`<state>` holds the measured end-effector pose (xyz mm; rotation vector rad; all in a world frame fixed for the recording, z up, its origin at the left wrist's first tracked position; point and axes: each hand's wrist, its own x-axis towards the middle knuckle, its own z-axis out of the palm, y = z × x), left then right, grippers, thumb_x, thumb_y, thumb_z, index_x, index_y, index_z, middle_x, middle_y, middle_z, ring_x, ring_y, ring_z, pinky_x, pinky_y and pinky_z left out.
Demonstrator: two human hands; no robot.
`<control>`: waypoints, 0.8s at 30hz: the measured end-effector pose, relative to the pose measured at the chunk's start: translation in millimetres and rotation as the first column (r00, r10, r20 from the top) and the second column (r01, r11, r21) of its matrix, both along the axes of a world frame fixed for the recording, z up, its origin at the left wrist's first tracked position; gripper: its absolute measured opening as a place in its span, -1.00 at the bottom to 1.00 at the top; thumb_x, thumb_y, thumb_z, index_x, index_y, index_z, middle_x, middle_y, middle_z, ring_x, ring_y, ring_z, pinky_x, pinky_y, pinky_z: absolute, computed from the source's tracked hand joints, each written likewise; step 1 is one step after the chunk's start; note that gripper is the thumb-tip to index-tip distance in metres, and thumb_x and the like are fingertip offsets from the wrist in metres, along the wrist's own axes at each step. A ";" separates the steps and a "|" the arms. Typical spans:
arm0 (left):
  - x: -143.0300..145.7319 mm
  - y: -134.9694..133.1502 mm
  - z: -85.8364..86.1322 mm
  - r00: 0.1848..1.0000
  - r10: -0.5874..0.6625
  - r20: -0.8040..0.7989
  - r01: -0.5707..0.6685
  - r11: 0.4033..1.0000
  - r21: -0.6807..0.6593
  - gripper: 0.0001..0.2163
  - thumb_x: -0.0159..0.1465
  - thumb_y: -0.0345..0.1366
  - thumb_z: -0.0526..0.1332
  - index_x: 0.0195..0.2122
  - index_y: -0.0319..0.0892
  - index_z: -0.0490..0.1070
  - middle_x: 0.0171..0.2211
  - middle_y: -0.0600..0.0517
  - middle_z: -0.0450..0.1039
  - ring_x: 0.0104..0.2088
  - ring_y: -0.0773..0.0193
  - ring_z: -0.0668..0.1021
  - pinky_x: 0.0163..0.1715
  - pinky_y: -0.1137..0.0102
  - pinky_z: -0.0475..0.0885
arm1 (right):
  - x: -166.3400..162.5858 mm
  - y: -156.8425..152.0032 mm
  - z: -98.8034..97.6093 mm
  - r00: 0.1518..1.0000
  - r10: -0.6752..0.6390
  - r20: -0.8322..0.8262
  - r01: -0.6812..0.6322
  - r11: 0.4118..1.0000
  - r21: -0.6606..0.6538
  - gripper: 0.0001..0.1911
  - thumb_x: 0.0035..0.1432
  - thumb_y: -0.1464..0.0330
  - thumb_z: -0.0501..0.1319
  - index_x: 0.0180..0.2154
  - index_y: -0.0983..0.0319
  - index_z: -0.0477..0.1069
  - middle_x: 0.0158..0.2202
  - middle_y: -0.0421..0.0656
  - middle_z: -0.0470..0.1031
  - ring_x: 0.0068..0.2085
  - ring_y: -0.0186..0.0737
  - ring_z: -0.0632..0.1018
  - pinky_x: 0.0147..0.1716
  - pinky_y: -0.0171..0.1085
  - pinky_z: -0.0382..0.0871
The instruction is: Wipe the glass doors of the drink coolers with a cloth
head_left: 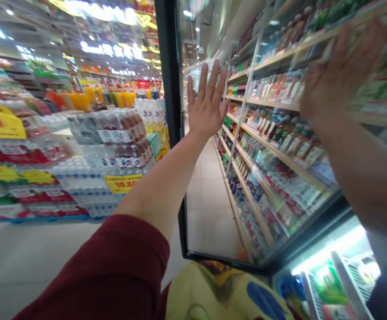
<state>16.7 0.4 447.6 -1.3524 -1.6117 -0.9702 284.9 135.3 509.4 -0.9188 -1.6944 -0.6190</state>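
Note:
My left hand (pixel 207 104) is raised with its fingers spread, palm flat against the glass door (pixel 213 213) of a chiller, holding nothing. A dark red sleeve (pixel 113 271) is pushed up that arm. At the upper right, my right hand (pixel 338 78) is blurred by motion, its fingers stretched out against the same glass higher up, with nothing in it. The black-framed door (pixel 171 89) stands open and mirrors shelves of bottled drinks (pixel 280 146).
Below the door, the lit chiller interior (pixel 330 275) shows white wire racks and green packs. A yellow item with blue patches (pixel 220 293) is at the bottom centre. Stacked packs of bottled water (pixel 90 191) with yellow price tags stand across the tiled aisle on the left.

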 end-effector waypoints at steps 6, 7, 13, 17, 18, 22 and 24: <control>-1.8 1.2 -4.4 0.995 0.058 -0.082 -0.054 0.997 0.051 -0.36 0.48 -0.09 -0.10 0.58 -0.04 0.02 0.57 0.29 -0.28 0.47 0.47 -0.53 0.45 0.28 -0.71 | 18.4 4.1 -5.2 0.977 0.135 0.166 -0.149 0.986 0.078 -0.26 0.51 -0.01 -0.10 0.59 0.02 -0.06 0.63 -0.10 -0.23 0.61 0.05 -0.23 0.50 0.27 -0.32; -2.2 1.1 -4.8 0.995 0.053 -0.083 -0.048 0.997 0.055 -0.36 0.48 -0.09 -0.10 0.58 -0.04 0.02 0.56 0.30 -0.30 0.48 0.45 -0.53 0.45 0.27 -0.71 | 20.5 5.3 -4.3 0.994 0.102 0.038 -0.104 0.993 0.051 -0.23 0.51 0.01 -0.11 0.60 0.10 -0.09 0.63 -0.02 -0.23 0.61 0.08 -0.22 0.49 0.28 -0.31; 0.8 -2.9 -4.8 0.999 0.001 -0.043 0.002 0.998 0.065 -0.35 0.45 -0.09 -0.07 0.58 0.10 0.00 0.56 0.39 -0.27 0.51 0.48 -0.46 0.50 0.26 -0.62 | 5.7 -6.0 -25.4 0.973 0.139 0.187 -0.153 0.986 0.065 -0.23 0.49 -0.03 -0.06 0.58 0.06 -0.02 0.63 -0.05 -0.19 0.60 0.22 -0.21 0.47 0.39 -0.27; 1.4 -1.2 -2.7 0.999 0.033 -0.034 -0.032 0.999 0.038 -0.32 0.42 -0.08 -0.07 0.58 0.02 0.01 0.56 0.35 -0.27 0.47 0.50 -0.55 0.47 0.27 -0.70 | -2.8 -15.9 -20.2 0.977 0.146 0.158 -0.159 0.985 0.071 -0.28 0.52 -0.02 -0.11 0.57 0.04 0.02 0.62 -0.09 -0.13 0.61 0.13 -0.15 0.50 0.32 -0.20; 0.7 0.1 -2.4 0.999 0.034 -0.035 -0.032 0.999 0.035 -0.32 0.41 -0.06 -0.06 0.58 0.03 0.01 0.56 0.37 -0.29 0.44 0.54 -0.61 0.45 0.27 -0.73 | -6.2 -18.0 -16.1 0.994 0.106 0.036 -0.108 0.992 0.061 -0.27 0.53 -0.01 -0.15 0.58 0.10 0.00 0.62 -0.04 -0.13 0.60 0.14 -0.13 0.50 0.30 -0.18; -1.2 3.9 -3.3 0.998 0.007 -0.064 -0.003 0.999 0.054 -0.30 0.39 0.03 -0.02 0.55 0.03 0.00 0.56 0.37 -0.29 0.39 0.66 -0.69 0.44 0.25 -0.77 | -29.7 -29.3 -13.9 0.994 0.064 -0.084 -0.061 0.997 0.046 -0.23 0.51 -0.05 -0.18 0.58 0.12 -0.03 0.62 -0.07 -0.15 0.60 0.21 -0.11 0.49 0.33 -0.18; -1.1 3.7 -4.6 0.997 0.006 -0.078 0.000 0.997 0.079 -0.34 0.44 0.01 -0.10 0.55 -0.01 0.01 0.57 0.34 -0.24 0.40 0.64 -0.68 0.44 0.25 -0.76 | -38.4 -33.5 -18.9 0.977 0.158 0.146 -0.168 0.984 0.056 -0.26 0.47 -0.08 -0.10 0.56 -0.07 0.01 0.62 -0.27 -0.13 0.60 0.21 -0.15 0.48 0.43 -0.20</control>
